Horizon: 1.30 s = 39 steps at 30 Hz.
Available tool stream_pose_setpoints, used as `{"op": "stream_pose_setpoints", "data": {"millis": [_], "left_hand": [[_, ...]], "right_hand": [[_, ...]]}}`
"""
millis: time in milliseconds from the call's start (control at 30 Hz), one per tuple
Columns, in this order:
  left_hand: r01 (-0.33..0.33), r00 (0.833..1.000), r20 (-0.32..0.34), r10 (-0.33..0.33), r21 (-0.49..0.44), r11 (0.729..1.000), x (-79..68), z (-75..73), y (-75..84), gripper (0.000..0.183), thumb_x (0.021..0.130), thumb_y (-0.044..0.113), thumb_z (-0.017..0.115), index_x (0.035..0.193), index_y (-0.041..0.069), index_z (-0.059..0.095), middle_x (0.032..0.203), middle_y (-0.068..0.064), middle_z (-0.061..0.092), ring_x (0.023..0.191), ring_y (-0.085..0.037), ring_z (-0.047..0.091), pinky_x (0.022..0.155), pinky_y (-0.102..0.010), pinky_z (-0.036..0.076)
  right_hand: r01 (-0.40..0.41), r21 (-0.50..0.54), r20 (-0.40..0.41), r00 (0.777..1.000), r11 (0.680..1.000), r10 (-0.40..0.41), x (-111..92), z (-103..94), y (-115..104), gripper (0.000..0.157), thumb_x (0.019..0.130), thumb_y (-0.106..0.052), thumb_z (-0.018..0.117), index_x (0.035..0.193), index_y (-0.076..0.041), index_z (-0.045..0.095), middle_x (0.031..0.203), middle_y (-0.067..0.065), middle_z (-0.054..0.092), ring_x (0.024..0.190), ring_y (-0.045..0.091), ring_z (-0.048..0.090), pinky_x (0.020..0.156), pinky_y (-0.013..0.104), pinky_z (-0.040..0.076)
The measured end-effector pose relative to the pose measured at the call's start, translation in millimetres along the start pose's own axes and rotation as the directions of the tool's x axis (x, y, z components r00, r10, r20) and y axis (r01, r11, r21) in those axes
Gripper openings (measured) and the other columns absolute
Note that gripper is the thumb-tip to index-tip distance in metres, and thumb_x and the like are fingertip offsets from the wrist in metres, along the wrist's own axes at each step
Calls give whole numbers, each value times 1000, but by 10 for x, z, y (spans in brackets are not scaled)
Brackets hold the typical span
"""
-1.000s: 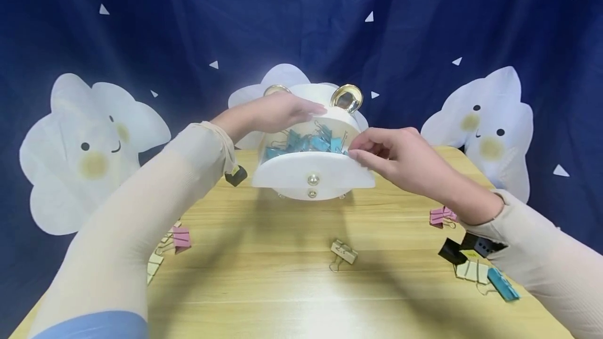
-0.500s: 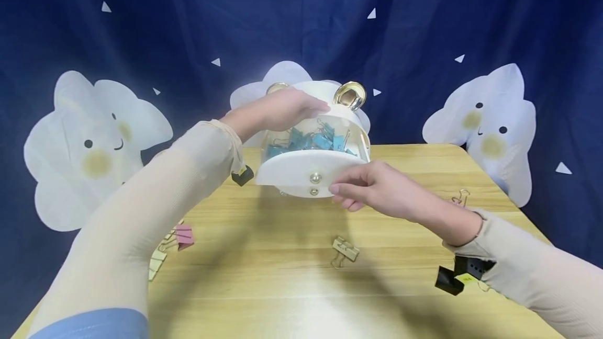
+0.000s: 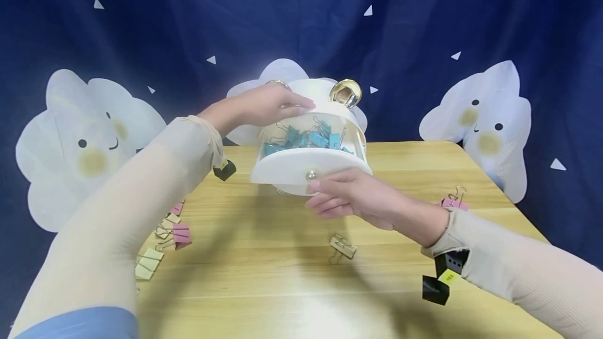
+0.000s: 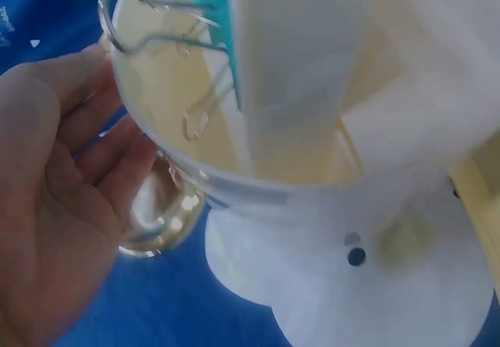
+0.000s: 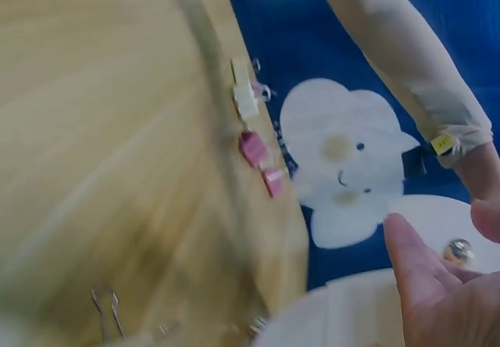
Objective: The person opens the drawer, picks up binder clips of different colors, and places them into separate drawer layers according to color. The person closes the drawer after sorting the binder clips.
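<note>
On the black wrist camera (image 3: 435, 291) below the right sleeve (image 3: 523, 263), a small yellow label (image 3: 447, 276) is carried; its dark marks are too small to be read. A similar yellow tag (image 3: 223, 164) is seen at the left cuff, and its marking cannot be made out either.

Near the middle of the far edge of the pale wood-grain counter (image 3: 405, 171), a rounded white box (image 3: 311, 90) with shiny gold bell-shaped ornaments (image 3: 346, 93) on its top is placed between the two hands. Its white half-round drawer (image 3: 282, 166) is drawn out at the front, and teal metal binder clips (image 3: 319, 140) with wire handles are heaped inside.

The hands are set apart. The left hand (image 3: 264, 104) is laid over the upper front rim of the box, above the clips, with its fingers touching the outside. The right hand (image 3: 355, 195) is held at the lower right of the drawer, its thumb just below the round metallic knob (image 3: 311, 175), with a gap left between thumb and fingers; whether the knob is touched cannot be told.

On the counter, a cream binder clip (image 3: 343, 246) is left nearer the front, pink binder clips (image 3: 181, 235) are scattered toward the left edge, and another pink clip (image 3: 454, 203) is seen toward the right edge.
</note>
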<state>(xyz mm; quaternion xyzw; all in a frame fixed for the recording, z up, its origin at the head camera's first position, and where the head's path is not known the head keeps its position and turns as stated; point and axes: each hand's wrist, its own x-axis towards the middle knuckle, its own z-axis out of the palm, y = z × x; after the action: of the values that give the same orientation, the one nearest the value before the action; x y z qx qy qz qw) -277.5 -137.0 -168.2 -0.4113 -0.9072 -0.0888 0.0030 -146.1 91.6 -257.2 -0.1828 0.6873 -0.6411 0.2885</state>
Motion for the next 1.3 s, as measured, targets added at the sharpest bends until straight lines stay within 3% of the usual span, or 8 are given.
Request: {"op": "stream_pose_setpoints", "data": {"millis": [200, 600, 833, 1033, 1300], "left_hand": [[-51, 998, -23, 50, -27, 998, -19, 17, -49, 36, 102, 25, 55, 136, 14, 60, 137, 0, 58, 123, -17, 54, 107, -35, 40], [-1, 1000, 2, 1, -33, 999, -30, -13, -18, 39, 101, 30, 56, 137, 15, 59, 138, 1, 56, 122, -16, 54, 106, -34, 40], [-3, 1000, 9, 3, -57, 998, -40, -3, -17, 40, 100, 31, 57, 137, 15, 59, 138, 2, 56, 124, -17, 53, 106, -34, 39], [10, 999, 32, -8, -65, 998, -71, -20, -35, 41, 99, 32, 58, 137, 15, 59, 139, 2, 56, 127, -17, 51, 107, -35, 39], [33, 999, 43, -30, -78, 996, -119, -56, -53, 38, 101, 33, 55, 136, 19, 60, 138, 5, 56, 127, -15, 51, 107, -34, 39]], "right_hand": [[-38, 204, -11, 999, 978, 41, 52, 138, 25, 47, 101, -27, 56, 125, 13, 52, 115, 29, 64, 98, 29, 68, 92, 40, 53], [-3, 433, -88, 995, 902, 46, 95, 229, 119, 49, 103, -31, 51, 129, 10, 47, 119, 26, 63, 102, 29, 68, 94, 39, 51], [31, 453, -128, 991, 891, 31, 155, 223, 202, 54, 101, -32, 51, 131, 12, 45, 111, 20, 67, 98, 27, 68, 92, 37, 52], [75, 508, -151, 988, 858, 3, 191, 284, 254, 50, 101, -31, 51, 128, 11, 49, 106, 19, 69, 95, 26, 69, 90, 35, 53], [101, 535, -168, 986, 839, -12, 211, 321, 246, 48, 101, -27, 51, 129, 11, 48, 124, 30, 59, 102, 27, 67, 94, 35, 51]]}}
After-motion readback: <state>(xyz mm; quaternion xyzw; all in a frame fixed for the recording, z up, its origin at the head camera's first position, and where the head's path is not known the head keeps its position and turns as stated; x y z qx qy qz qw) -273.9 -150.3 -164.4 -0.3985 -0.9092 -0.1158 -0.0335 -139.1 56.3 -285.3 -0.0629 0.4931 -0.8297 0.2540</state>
